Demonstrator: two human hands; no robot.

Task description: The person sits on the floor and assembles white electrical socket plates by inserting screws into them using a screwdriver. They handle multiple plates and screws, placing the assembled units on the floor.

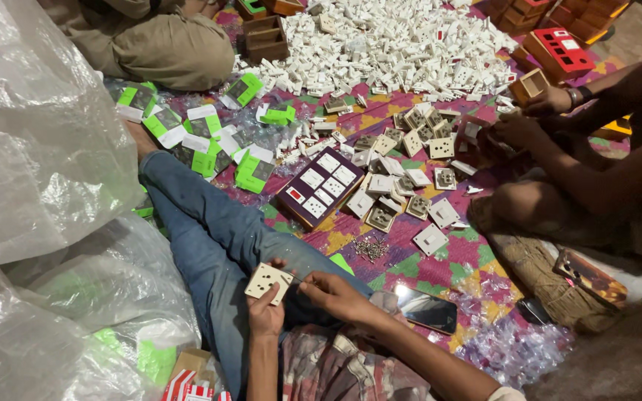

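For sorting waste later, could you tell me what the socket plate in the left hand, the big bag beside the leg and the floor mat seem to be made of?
Socket plate: likely moulded plastic, cream, matt, with crisp punched pin holes.
Big bag: thin clear plastic film, crinkled and glossy.
Floor mat: probably woven plastic or fabric, with a multicoloured pattern; the weave is too small to tell.

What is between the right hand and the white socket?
Nothing visible. The left hand holds the socket above the jeans leg, and the right hand sits just beside it with only open space between.
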